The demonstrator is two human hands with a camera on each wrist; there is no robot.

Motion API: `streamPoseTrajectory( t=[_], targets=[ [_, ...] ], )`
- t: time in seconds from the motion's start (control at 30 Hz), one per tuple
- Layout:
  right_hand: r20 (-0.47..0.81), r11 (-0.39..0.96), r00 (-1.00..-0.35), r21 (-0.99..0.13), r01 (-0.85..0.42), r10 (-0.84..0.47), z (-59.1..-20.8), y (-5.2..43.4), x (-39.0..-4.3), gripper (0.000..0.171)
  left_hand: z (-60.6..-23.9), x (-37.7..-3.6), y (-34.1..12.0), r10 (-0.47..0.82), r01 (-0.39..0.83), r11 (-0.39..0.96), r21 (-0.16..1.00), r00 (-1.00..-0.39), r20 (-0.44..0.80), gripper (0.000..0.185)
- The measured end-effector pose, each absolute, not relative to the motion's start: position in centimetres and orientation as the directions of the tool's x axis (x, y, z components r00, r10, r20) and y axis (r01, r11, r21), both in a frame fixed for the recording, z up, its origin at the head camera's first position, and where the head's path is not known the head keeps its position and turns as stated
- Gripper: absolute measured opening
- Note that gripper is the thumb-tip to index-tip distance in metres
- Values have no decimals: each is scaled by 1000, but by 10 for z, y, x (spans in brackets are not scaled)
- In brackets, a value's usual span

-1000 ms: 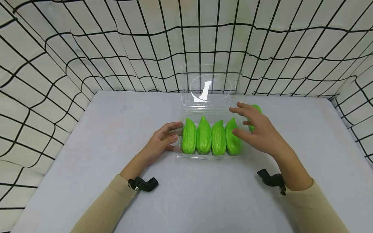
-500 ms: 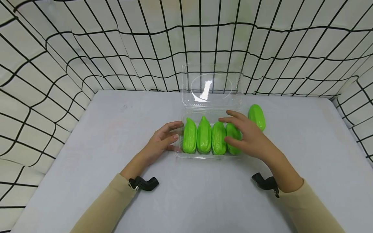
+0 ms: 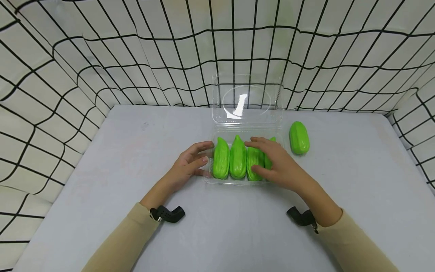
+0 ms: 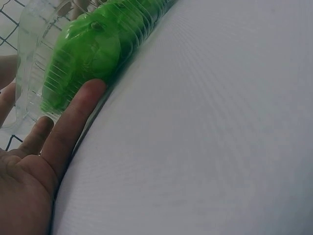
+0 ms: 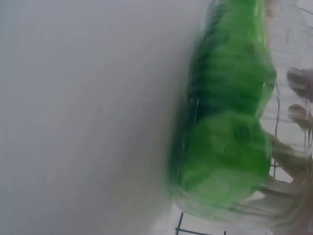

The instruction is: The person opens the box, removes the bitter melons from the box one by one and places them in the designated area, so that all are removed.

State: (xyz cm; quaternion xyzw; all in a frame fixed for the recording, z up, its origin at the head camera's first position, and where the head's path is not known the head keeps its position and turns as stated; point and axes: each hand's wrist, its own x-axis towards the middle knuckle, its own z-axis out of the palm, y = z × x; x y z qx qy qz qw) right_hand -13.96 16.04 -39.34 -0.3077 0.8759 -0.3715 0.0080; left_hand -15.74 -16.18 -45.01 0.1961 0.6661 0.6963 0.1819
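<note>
A clear plastic clamshell box [image 3: 242,183] lies on the table with its lid [image 3: 219,113] raised at the back. Several bright green, ridged, gourd-like vegetables stand side by side in it, the leftmost vegetable [image 3: 221,158] nearest my left hand [image 3: 187,164]. That hand rests against the box's left wall, fingers extended; in the left wrist view a finger [image 4: 73,122] touches the plastic. Over the box's right part is my right hand [image 3: 276,164], fingers loosely bent, partly covering the two right-hand vegetables. Whether it touches them I cannot tell; the right wrist view is blurred.
One more green vegetable [image 3: 299,138] lies on the white table [image 3: 217,234] to the right of the box. A black wire grid [image 3: 234,60] over white panels encloses the back and sides.
My right hand has moved left from beside the loose green vegetable to over the box's right half, uncovering the loose one. My left hand and the box have stayed in place.
</note>
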Motion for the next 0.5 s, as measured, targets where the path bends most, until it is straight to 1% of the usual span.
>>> streamPoseTrajectory(
  t=[0.07, 0.27, 0.37, 0.5],
  targets=[
    [231, 497, -814, -693, -522, -533, -394, 160, -139, 57, -451, -158, -162, 511, 7, -46, 999, -859, 29, 48],
    [237, 405, -874, -814, -417, -424, -393, 166, -141, 46, -450, -156, -162, 504, 10, -32, 999, -863, 25, 49],
    [239, 378, -882, -835, -401, -407, -392, 167, -142, 43, -451, -157, -162, 505, 9, -30, 1000, -863, 23, 49],
    [255, 352, -880, -844, -404, -400, -391, 168, -142, 44, -451, -157, -162, 505, 11, -31, 999, -863, 25, 49]
  ],
)
